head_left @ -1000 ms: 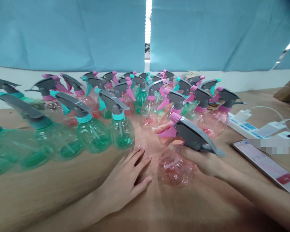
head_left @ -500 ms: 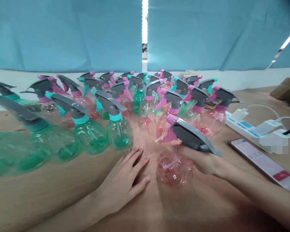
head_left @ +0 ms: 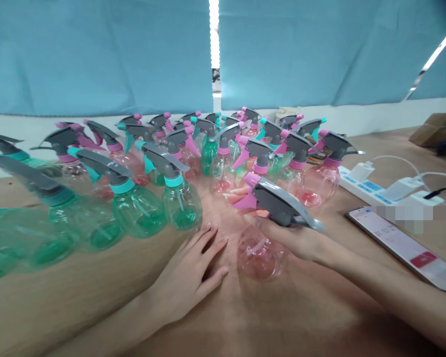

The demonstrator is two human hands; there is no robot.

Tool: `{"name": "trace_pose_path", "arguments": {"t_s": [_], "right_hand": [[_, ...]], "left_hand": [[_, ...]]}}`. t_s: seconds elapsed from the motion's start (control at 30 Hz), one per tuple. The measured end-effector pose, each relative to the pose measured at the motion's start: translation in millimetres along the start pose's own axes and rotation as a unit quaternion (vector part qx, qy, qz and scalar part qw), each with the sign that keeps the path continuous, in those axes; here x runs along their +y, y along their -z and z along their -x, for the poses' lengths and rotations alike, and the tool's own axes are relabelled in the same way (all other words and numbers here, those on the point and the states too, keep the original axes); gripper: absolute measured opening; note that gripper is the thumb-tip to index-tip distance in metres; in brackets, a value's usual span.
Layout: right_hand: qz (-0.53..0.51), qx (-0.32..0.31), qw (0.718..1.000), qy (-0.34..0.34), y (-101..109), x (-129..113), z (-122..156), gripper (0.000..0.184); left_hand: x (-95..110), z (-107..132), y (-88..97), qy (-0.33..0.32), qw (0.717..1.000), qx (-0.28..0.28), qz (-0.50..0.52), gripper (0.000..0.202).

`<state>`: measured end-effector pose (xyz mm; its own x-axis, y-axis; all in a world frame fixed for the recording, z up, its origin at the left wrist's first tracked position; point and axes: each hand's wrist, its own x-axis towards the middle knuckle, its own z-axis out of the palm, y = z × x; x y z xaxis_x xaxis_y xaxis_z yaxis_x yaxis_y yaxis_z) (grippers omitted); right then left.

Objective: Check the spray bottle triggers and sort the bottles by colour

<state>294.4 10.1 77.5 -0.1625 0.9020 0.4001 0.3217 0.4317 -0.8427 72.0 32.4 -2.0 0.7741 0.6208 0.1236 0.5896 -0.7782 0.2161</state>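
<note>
A pink spray bottle with a grey and pink trigger head stands on the table in front of me. My right hand wraps round its neck below the head, the thumb on the near side. Its other fingers come out past the trigger on the far side, partly hidden. My left hand lies flat on the table to the left of this bottle, fingers spread and holding nothing. Just beyond its fingertips is a green spray bottle with a turquoise collar.
Several green spray bottles line the left side. Behind them stand more pink and green ones, including a pink bottle at the right. A phone, a white power strip with cables and a brown box are on the right. A blue curtain hangs behind.
The view has turned slightly to the right, so everything sits a little further left. The far fingers of my right hand look straighter beyond the trigger. My left hand stays on the table.
</note>
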Motion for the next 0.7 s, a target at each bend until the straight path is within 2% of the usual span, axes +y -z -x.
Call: {"name": "trace_pose_path", "arguments": {"t_s": [0.13,0.3,0.37,0.47,0.53,0.7], "right_hand": [[0.034,0.014,0.999,0.0,1.1,4.3,3.1,0.03],[0.002,0.001,0.999,0.053,10.0,13.3,8.4,0.021],[-0.001,-0.012,0.998,0.06,16.2,16.4,11.8,0.035],[0.035,-0.022,0.998,0.039,26.7,18.5,20.9,0.072],[0.073,-0.025,0.997,0.025,32.7,18.7,30.6,0.081],[0.187,-0.02,0.982,0.011,34.8,20.6,57.8,0.069]], "left_hand": [[1.6,-0.5,1.2,0.005,1.0,-0.008,-0.008,0.048],[3.4,-1.4,3.3,0.012,1.0,-0.024,-0.016,0.048],[3.6,-1.5,3.6,0.012,0.999,-0.024,-0.018,0.047],[3.3,-1.6,3.7,0.011,0.999,-0.024,-0.023,0.048],[2.8,-1.8,3.3,0.01,0.999,-0.019,-0.028,0.048],[1.6,-1.0,0.2,0.008,0.999,0.002,-0.031,0.048]]}}
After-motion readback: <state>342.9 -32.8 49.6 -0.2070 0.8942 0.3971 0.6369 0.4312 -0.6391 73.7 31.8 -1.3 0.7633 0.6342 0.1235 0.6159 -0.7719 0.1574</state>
